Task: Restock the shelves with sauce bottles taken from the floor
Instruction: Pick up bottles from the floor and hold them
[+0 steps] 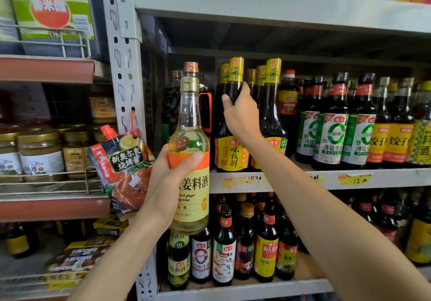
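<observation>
**Left hand.** The left hand (170, 184) is closed round the body of a clear bottle (190, 123) of pale liquid. The thumb is laid across the orange band of the label, and the fingers are hidden behind the glass. The bottle is held upright in the air, in front of the left end of the middle shelf (303, 179). Its gold cap is level with the necks of the stock behind it.

**Right hand.** The right hand (243, 114) is wrapped round the neck of a dark bottle (229, 154) with a yellow neck sleeve and a yellow label. This bottle is upright at the front edge of the middle shelf, near its left end and just right of the clear bottle. 1 matching bottle (271, 123) stands just beside it on the right. Green-labelled bottles (333, 137) are ranged further along the front edge.

**Not determinable.**
- Whether the dark bottle's base is resting on the shelf or raised cannot be told.
- The right fingertips are concealed behind the neck.
- The left part of the clear bottle's label is covered by the left hand.
- The handwritten price tags (354, 179) on the shelf edge are only partly legible.
- The bottles at the shelf's right end are cut off by the frame.
</observation>
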A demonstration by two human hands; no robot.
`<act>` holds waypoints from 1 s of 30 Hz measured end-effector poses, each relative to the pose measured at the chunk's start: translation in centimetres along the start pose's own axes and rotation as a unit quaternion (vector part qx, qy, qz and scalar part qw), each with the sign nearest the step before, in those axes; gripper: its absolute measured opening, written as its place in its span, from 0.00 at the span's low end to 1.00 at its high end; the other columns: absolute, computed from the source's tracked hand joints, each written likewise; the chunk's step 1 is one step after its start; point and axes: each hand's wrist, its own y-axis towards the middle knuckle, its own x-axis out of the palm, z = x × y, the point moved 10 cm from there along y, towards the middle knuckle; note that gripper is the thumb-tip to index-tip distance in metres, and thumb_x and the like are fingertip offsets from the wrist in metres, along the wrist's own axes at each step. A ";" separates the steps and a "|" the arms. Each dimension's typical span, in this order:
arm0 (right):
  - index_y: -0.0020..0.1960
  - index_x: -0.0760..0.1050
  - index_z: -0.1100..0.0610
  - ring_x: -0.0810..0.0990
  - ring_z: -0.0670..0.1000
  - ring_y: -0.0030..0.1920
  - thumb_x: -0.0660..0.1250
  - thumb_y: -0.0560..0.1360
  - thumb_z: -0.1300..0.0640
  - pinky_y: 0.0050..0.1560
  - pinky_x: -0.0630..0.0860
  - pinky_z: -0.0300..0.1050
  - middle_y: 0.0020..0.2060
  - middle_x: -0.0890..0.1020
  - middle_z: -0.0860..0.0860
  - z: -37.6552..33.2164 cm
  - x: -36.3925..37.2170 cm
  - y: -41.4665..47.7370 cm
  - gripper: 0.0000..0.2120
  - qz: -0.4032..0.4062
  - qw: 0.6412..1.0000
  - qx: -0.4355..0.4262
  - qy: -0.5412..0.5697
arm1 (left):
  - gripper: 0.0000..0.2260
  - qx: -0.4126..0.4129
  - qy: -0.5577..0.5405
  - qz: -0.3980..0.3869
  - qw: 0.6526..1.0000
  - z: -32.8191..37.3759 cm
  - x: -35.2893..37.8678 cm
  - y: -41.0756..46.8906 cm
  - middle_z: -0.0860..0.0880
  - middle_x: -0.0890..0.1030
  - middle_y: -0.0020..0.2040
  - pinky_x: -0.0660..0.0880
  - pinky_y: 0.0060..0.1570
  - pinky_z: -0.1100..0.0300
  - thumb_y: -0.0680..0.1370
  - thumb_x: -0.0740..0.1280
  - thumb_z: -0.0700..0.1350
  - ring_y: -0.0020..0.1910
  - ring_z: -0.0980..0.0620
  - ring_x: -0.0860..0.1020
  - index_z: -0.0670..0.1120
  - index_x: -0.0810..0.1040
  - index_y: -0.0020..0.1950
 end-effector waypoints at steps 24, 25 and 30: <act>0.47 0.77 0.58 0.82 0.58 0.40 0.68 0.78 0.50 0.49 0.81 0.58 0.37 0.83 0.56 9.6 -18.4 -12.6 0.10 -0.035 0.919 0.200 0.337 | 0.26 -0.073 -0.026 -0.190 0.979 -7.3 24.0 -5.1 0.43 0.82 0.58 0.75 0.59 0.37 0.77 0.59 0.64 0.58 0.43 0.81 0.47 0.72 0.67; 0.46 0.78 0.58 0.82 0.58 0.40 0.69 0.78 0.51 0.49 0.81 0.57 0.37 0.83 0.56 10.6 -19.9 -12.4 0.10 -0.031 0.916 0.204 0.344 | 0.26 -0.093 -0.036 -0.201 0.975 -7.8 25.6 -5.3 0.41 0.82 0.57 0.76 0.58 0.36 0.77 0.60 0.63 0.56 0.41 0.81 0.45 0.73 0.66; 0.39 0.83 0.54 0.82 0.59 0.40 0.71 0.77 0.52 0.49 0.81 0.59 0.37 0.83 0.58 15.4 -26.6 -10.7 0.10 -0.031 0.899 0.207 0.384 | 0.29 -0.144 -0.094 -0.250 0.953 -9.9 33.9 -6.7 0.38 0.82 0.56 0.81 0.49 0.45 0.74 0.64 0.62 0.52 0.40 0.83 0.43 0.71 0.66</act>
